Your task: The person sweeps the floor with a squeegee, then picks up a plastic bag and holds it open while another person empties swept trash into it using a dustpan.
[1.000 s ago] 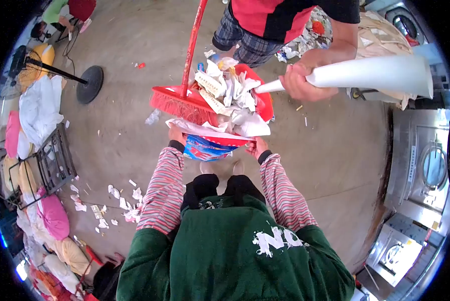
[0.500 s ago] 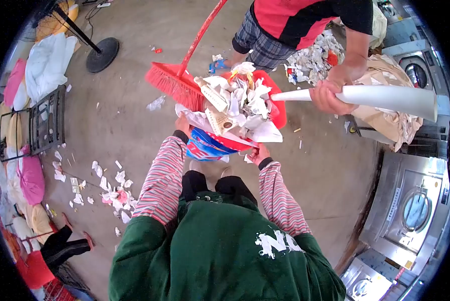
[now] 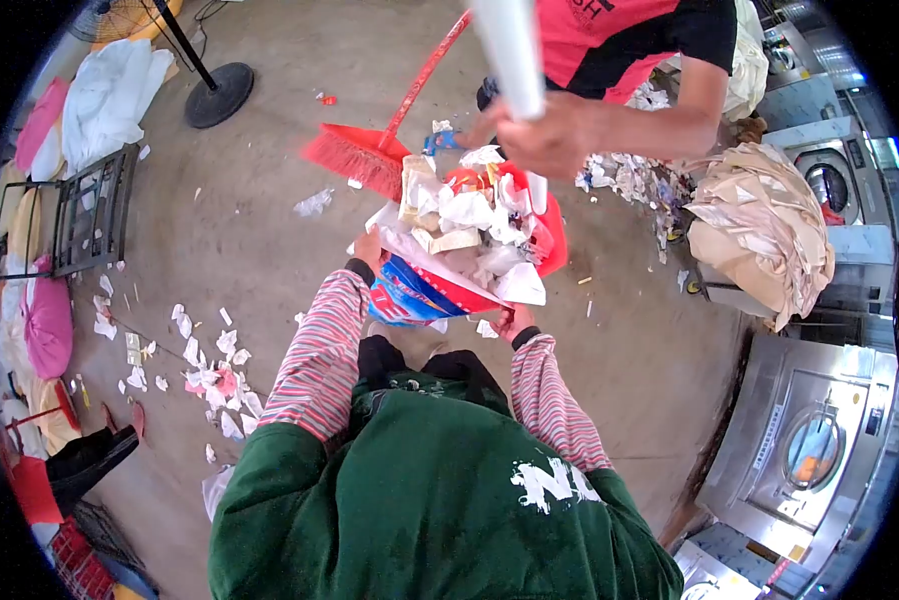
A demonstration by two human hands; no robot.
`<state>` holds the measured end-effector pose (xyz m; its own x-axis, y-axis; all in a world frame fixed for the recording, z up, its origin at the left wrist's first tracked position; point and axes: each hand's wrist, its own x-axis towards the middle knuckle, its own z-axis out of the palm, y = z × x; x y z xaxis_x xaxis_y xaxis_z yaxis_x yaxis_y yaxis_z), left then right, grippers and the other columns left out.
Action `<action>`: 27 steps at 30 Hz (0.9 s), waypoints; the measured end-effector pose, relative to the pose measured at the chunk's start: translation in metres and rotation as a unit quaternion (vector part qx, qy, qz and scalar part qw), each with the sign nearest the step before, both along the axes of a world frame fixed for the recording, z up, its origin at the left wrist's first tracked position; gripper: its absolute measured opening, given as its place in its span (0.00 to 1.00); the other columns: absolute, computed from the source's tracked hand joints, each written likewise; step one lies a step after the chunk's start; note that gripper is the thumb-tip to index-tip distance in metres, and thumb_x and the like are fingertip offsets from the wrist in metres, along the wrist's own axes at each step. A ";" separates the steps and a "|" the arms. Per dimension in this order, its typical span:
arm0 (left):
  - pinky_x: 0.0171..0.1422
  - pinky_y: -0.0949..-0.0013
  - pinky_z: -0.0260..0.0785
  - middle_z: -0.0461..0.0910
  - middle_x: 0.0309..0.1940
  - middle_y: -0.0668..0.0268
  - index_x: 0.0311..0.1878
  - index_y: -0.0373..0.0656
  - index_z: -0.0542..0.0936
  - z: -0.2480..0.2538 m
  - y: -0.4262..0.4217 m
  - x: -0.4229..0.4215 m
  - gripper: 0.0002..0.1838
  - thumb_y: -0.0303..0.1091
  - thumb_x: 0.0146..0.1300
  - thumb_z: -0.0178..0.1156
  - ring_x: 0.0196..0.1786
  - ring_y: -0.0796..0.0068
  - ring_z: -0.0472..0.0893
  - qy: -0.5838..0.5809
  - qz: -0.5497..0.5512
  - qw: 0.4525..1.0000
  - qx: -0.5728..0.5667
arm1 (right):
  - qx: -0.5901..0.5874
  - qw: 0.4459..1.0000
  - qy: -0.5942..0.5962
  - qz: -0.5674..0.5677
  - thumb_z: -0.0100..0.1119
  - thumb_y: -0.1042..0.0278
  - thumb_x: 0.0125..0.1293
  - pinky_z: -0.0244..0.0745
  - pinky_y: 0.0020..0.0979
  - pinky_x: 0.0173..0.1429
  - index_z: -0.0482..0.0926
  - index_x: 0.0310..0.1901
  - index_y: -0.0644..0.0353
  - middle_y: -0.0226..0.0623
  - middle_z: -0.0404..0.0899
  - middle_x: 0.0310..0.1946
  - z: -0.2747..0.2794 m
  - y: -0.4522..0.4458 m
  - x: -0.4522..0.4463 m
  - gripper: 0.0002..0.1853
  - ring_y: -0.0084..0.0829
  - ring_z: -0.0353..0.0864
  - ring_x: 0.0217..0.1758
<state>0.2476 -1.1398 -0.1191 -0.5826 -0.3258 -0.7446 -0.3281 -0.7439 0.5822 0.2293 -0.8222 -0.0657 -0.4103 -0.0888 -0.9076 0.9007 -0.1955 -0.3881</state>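
1. While the two wearer's arms reach forward in striped sleeves, look at the left hand: fingers curled, pinching one corner of the blue bag's mouth.
2. Over on the other corner, the right hand has the rim too, grasping it near a flap of white paper; how tight that hold is, I can't tell.
3. So there's the blue bag, slung between both hands just in front of the wearer's feet, its red-edged mouth spread wide.
4. And right up against that mouth, what a load! A heap of paper scraps, crumpled white pieces and some beige ones, piles high in the red dustpan, its near side overlapping the bag's rim.
5. Across from the wearer, a co-worker's hand clenches the white handle, which points up out of view.
6. Just beside the heap, a red broom leans in, bristles blurred, its shaft slanting up towards the co-worker's shirt.
7. Around us, loose litter dots the floor on the wearer's left; to the right, a bundle of beige cloth sits near a steel washing machine.
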 end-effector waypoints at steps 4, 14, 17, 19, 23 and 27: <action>0.19 0.75 0.62 0.68 0.20 0.68 0.30 0.44 0.67 0.011 0.001 0.001 0.14 0.45 0.55 0.44 0.21 0.77 0.68 0.000 -0.022 1.000 -0.012 | 0.001 1.000 0.015 0.014 0.42 0.53 0.54 0.70 0.36 0.31 0.66 0.20 0.54 0.22 0.56 0.07 -0.004 0.001 0.000 0.14 0.20 0.58 0.10; 0.17 0.76 0.60 0.67 0.19 0.68 0.30 0.43 0.68 0.018 -0.004 0.010 0.14 0.45 0.55 0.45 0.19 0.77 0.67 0.004 -0.025 1.000 0.005 | 0.032 0.998 0.023 0.058 0.36 0.50 0.55 0.69 0.27 0.19 0.71 0.24 0.55 0.22 0.61 0.08 -0.010 0.004 0.007 0.18 0.18 0.59 0.09; 0.18 0.78 0.58 0.67 0.21 0.69 0.30 0.45 0.67 0.023 -0.003 0.016 0.10 0.41 0.56 0.43 0.21 0.79 0.66 -0.004 -0.036 0.999 -0.008 | 0.031 0.997 0.037 0.059 0.36 0.53 0.55 0.68 0.29 0.19 0.70 0.24 0.54 0.23 0.61 0.08 -0.011 0.002 0.013 0.16 0.19 0.60 0.09; 0.18 0.78 0.58 0.67 0.20 0.69 0.30 0.45 0.67 0.028 -0.001 0.017 0.10 0.41 0.56 0.43 0.20 0.79 0.66 -0.005 -0.045 0.999 -0.025 | 0.062 0.995 0.046 0.067 0.35 0.55 0.55 0.68 0.31 0.20 0.70 0.26 0.54 0.24 0.61 0.09 -0.012 0.003 0.016 0.15 0.20 0.59 0.09; 0.16 0.78 0.57 0.66 0.16 0.68 0.26 0.44 0.67 0.038 0.002 0.022 0.12 0.43 0.56 0.44 0.16 0.81 0.64 0.022 -0.075 0.995 -0.068 | 0.073 0.995 0.064 0.035 0.33 0.54 0.55 0.69 0.30 0.21 0.69 0.24 0.55 0.25 0.59 0.09 -0.016 0.003 0.024 0.16 0.21 0.58 0.10; 0.14 0.79 0.55 0.64 0.13 0.70 0.24 0.43 0.67 0.044 0.001 0.032 0.14 0.43 0.56 0.44 0.13 0.81 0.62 0.047 -0.119 0.984 -0.122 | 0.078 0.994 0.057 0.044 0.33 0.52 0.56 0.69 0.31 0.21 0.69 0.23 0.55 0.24 0.59 0.09 -0.021 0.009 0.036 0.17 0.21 0.58 0.09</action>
